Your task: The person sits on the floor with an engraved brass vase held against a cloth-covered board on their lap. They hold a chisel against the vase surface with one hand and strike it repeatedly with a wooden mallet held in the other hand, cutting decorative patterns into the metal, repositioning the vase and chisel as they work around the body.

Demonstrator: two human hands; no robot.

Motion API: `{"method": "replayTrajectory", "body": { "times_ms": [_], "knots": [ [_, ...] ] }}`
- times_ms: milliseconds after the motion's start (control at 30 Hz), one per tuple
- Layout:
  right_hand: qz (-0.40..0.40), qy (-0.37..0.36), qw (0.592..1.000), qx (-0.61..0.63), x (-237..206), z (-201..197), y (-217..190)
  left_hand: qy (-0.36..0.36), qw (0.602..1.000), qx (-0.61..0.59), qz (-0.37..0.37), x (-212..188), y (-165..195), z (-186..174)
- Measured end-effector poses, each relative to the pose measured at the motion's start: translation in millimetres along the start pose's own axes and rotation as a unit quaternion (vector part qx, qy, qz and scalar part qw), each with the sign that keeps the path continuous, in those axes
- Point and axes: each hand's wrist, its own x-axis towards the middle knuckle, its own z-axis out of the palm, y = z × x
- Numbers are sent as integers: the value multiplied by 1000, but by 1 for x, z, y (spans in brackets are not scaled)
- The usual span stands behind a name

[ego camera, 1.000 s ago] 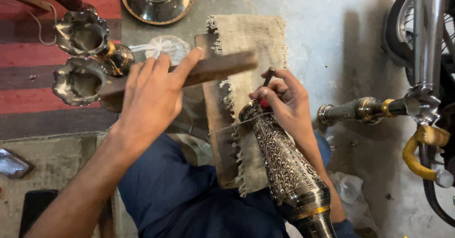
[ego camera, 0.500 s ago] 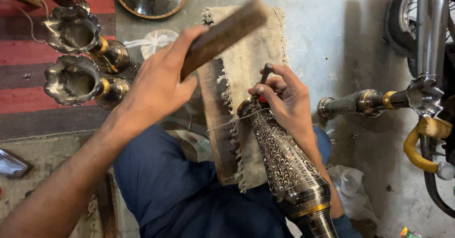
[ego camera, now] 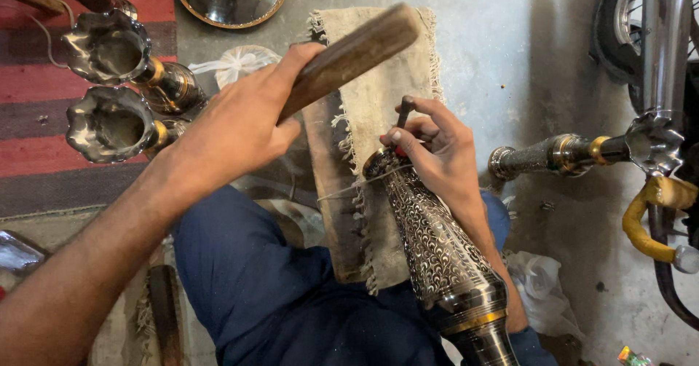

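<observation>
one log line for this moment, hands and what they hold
left hand: grips wooden mallet, raised | right hand: holds chisel on engraved metal vase | vase lies on cloth

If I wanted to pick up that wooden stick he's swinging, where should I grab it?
Probably at the lower end of the wooden stick, where the left hand wraps it now, coming from the left side. It is a long, straight bar tilted up to the right, so an end grip leaves the far end free.
</observation>
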Motion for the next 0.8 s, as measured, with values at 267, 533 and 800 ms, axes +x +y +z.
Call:
{"method": "replayTrajectory", "body": {
  "times_ms": [267, 533, 800],
  "knots": [
    [-11, -18, 1000, 16, 4, -3, -2, 42, 984, 173, 26, 3, -1, 2],
    [18, -25, 999, -36, 7, -5, -8, 59, 986, 152, 35, 4, -5, 4],
    [1, -39, 999, -21, 9, -5, -9, 30, 998, -42, -23, 7, -5, -1]
  ]
}}
